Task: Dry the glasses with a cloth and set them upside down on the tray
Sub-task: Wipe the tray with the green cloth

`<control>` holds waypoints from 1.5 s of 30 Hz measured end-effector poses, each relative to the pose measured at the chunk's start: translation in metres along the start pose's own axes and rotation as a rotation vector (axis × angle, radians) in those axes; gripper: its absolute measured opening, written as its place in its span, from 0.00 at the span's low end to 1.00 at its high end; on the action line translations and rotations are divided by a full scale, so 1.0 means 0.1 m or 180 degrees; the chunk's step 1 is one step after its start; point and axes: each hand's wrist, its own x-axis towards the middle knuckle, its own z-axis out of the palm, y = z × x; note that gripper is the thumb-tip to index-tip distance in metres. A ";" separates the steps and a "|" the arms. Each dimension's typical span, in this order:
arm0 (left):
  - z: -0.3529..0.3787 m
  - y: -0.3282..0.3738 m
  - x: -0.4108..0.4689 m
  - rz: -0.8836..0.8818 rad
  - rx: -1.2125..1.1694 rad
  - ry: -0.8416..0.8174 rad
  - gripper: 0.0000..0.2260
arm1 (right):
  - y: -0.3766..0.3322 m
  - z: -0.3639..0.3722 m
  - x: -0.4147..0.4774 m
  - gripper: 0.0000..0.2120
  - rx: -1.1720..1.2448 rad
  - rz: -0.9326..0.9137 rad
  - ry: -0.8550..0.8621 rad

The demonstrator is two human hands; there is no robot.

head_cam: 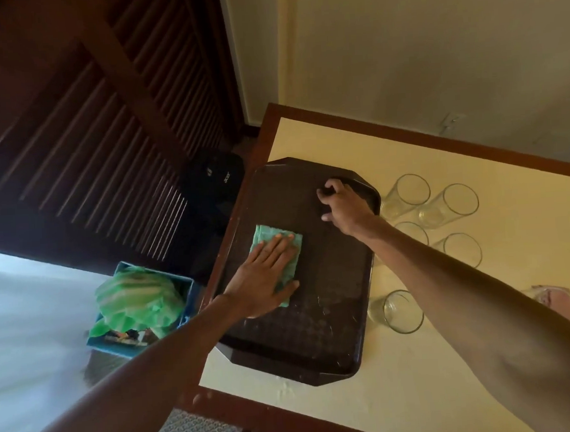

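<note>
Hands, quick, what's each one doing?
Left hand: open, flat on the cloth.
Right hand: fingers curled on the tray; grip cannot be told.

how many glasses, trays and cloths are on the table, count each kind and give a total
glasses: 5
tray: 1
cloth: 1
total: 7

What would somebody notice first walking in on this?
The left hand pressing a green cloth flat on the dark tray at the table's left edge. The right hand rests at the tray's far corner, and five clear glasses stand on the table to its right, none on the tray.
</note>
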 end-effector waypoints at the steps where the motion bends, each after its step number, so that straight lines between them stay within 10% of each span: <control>1: 0.00 -0.02 0.09 -0.0017 0.0072 0.0115 0.34 | 0.00 0.01 0.01 0.29 -0.0045 -0.0010 -0.0013; 45: -0.07 -0.14 0.33 -0.0811 -0.0188 0.0558 0.29 | 0.05 0.09 0.01 0.27 -0.0326 -0.0165 -0.0358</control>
